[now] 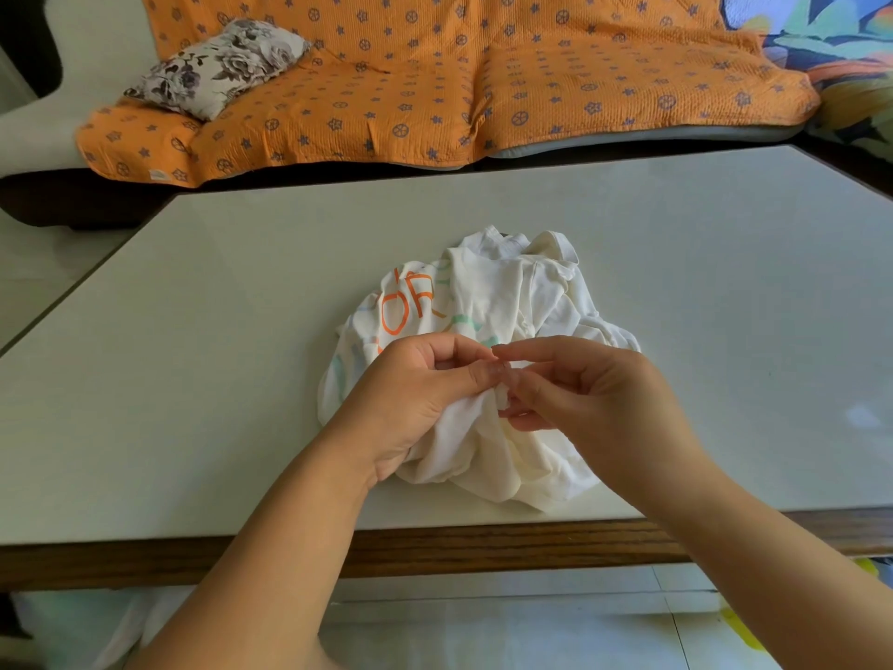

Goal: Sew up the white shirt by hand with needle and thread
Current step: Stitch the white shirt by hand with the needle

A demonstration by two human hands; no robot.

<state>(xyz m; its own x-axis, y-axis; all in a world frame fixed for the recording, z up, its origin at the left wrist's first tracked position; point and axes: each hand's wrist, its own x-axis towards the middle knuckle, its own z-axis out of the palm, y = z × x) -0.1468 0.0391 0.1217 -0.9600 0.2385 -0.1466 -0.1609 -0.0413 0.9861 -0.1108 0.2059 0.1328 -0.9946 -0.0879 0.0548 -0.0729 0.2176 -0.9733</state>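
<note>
A crumpled white shirt (502, 302) with orange and green lettering lies bunched near the front middle of the table (193, 360). My left hand (415, 394) grips a fold of the shirt, thumb and fingers curled around the cloth. Right beside it, my right hand (575, 384) has its fingers curled, the fingertips pinched together at the same fold, touching the left thumb. The needle and thread are too small to make out between the fingers.
The table has a pale top and a wooden front edge (483, 548). Behind it stands a sofa with an orange patterned cover (435, 79) and a floral cushion (217, 65). Tiled floor shows below the table.
</note>
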